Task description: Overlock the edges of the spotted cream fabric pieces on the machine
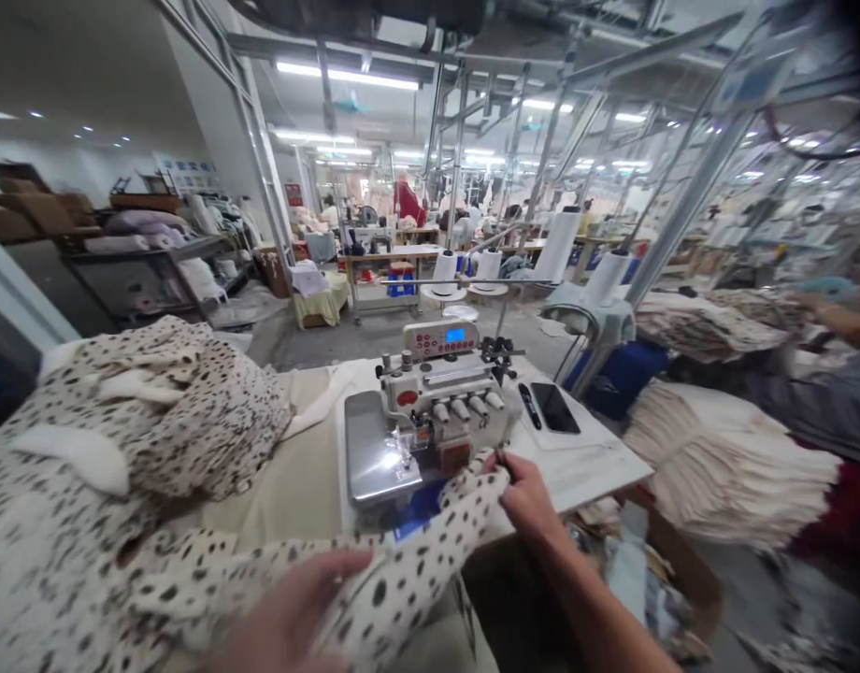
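Left hand [290, 612] lies on spotted fabric [394, 570], fingers extended and slightly parted, not gripping. Right hand [528, 495] is partly closed, its fingers pinching the fabric's edge just in front of the overlock machine [437, 397]. The fabric runs from a heaped pile at left, across the front of the machine's steel plate [374, 449], to the right hand. The machine stands on a white table [584, 477], with a phone [554, 408] and a small black tool [529, 406] beside it. Thread cones [444, 271] stand behind. At right are stacked cream fabric [724, 463] and a co-worker's hand [843, 318]; a cardboard box [682, 570] sits below the table edge.
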The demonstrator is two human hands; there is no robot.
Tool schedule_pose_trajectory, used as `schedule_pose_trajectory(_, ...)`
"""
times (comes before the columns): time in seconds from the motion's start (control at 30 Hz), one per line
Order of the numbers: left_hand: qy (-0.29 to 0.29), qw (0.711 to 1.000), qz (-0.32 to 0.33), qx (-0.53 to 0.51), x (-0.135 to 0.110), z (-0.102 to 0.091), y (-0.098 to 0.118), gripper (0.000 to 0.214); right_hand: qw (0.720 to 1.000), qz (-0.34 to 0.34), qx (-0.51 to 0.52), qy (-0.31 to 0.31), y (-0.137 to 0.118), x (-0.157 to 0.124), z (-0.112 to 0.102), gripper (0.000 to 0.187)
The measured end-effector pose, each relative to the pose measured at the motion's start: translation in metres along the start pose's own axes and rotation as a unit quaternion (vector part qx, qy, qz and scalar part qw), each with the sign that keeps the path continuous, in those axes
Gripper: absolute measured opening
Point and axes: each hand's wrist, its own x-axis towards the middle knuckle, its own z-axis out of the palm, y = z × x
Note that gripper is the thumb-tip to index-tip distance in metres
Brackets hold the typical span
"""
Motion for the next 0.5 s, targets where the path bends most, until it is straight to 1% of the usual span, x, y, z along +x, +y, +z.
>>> schedule_pose_trajectory(0.03,0.002,0.999,-0.044,-0.033,0.009,0.012,0.0,0.064,0.998,0.028,-0.06,0.008,0.017,0.006,-0.015,0.012)
schedule_pose_trajectory(0.1,0.003,0.985,-0.135,-0.108,0.028,0.035,0.003,0.059,0.988,0.067,-0.137,0.015,0.045,0.023,-0.038,0.012)
schedule_pose_trajectory(0.17,0.018,0.964,-0.209,-0.164,0.045,0.052,0.006,0.053,0.976,0.092,-0.196,0.0,0.064,0.039,-0.054,0.01)
schedule_pose_trajectory(0.2,0.029,0.956,-0.232,-0.179,0.052,0.056,0.006,0.051,0.97,0.101,-0.221,-0.011,0.071,0.046,-0.059,0.01)
schedule_pose_trajectory(0.27,0.056,0.948,-0.25,-0.187,0.06,0.059,0.005,0.049,0.958,0.114,-0.26,-0.033,0.081,0.057,-0.064,0.01)
schedule_pose_trajectory(0.33,0.081,0.948,-0.252,-0.176,0.062,0.055,0.002,0.045,0.949,0.123,-0.288,-0.049,0.087,0.063,-0.065,0.014)
schedule_pose_trajectory(0.37,0.087,0.949,-0.252,-0.171,0.061,0.052,0.001,0.043,0.945,0.124,-0.297,-0.055,0.089,0.064,-0.064,0.019)
schedule_pose_trajectory(0.43,0.089,0.951,-0.245,-0.167,0.057,0.044,-0.001,0.039,0.941,0.122,-0.308,-0.063,0.094,0.063,-0.063,0.035)
schedule_pose_trajectory(0.5,0.09,0.952,-0.236,-0.172,0.052,0.04,-0.002,0.037,0.941,0.112,-0.312,-0.07,0.099,0.056,-0.065,0.05)
